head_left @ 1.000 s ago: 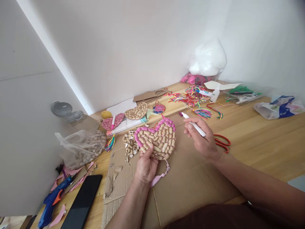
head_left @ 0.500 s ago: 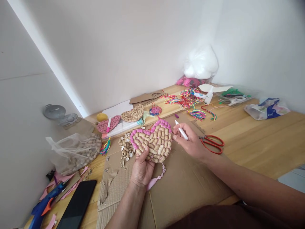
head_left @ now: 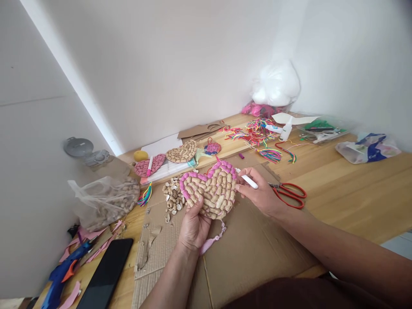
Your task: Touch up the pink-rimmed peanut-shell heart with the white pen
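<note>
Above the cardboard sheet on the bench, a peanut-shell heart with a pink border is clasped at its lower edge by the left hand. The right hand holds a white marker at the heart's right rim. Red scissors lie just beside; loose shells lie left.

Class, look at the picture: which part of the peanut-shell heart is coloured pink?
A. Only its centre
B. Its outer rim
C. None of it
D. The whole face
B: the peanut-shell heart, held in the left hand, has pink shells along its outer rim and plain tan shells inside, with the marker in the right hand at its edge.
</note>
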`<move>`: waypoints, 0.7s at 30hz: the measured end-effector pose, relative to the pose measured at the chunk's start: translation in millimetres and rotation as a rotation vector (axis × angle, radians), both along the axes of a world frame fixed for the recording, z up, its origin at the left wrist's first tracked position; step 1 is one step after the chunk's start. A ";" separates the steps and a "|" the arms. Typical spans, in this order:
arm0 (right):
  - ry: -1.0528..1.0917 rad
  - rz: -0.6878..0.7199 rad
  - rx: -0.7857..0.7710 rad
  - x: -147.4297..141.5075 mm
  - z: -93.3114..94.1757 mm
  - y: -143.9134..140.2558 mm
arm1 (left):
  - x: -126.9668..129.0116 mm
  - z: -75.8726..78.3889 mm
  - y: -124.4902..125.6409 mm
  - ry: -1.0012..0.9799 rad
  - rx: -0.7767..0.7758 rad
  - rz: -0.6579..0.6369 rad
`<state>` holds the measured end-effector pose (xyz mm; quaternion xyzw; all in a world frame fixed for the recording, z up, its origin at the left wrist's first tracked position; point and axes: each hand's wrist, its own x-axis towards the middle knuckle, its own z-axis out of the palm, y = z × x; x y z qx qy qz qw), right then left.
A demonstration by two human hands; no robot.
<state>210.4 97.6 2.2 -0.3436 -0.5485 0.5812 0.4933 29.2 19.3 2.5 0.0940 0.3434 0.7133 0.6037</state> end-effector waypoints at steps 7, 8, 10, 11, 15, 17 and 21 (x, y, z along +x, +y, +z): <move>-0.010 -0.004 -0.024 1.1 0.7 -1.9 | -3.3 2.3 0.2 -0.071 0.008 -0.060; -0.011 -0.006 -0.026 1.0 1.2 -2.1 | -4.2 2.3 -0.1 -0.081 0.011 -0.071; -0.014 -0.014 -0.032 0.5 2.2 -2.4 | -5.7 2.8 -0.8 -0.100 0.040 -0.094; -0.014 -0.019 -0.036 0.2 2.6 -2.4 | -6.2 3.4 -1.3 -0.109 0.063 -0.106; 0.016 -0.025 -0.052 -1.2 3.2 -1.8 | -6.6 6.6 -3.3 -0.154 0.137 -0.152; 0.031 -0.018 -0.058 -1.7 2.8 -1.4 | -6.7 6.7 -4.1 -0.171 0.140 -0.156; 0.040 -0.002 -0.067 -1.8 2.7 -1.8 | -7.5 3.0 -4.7 -0.151 0.105 -0.150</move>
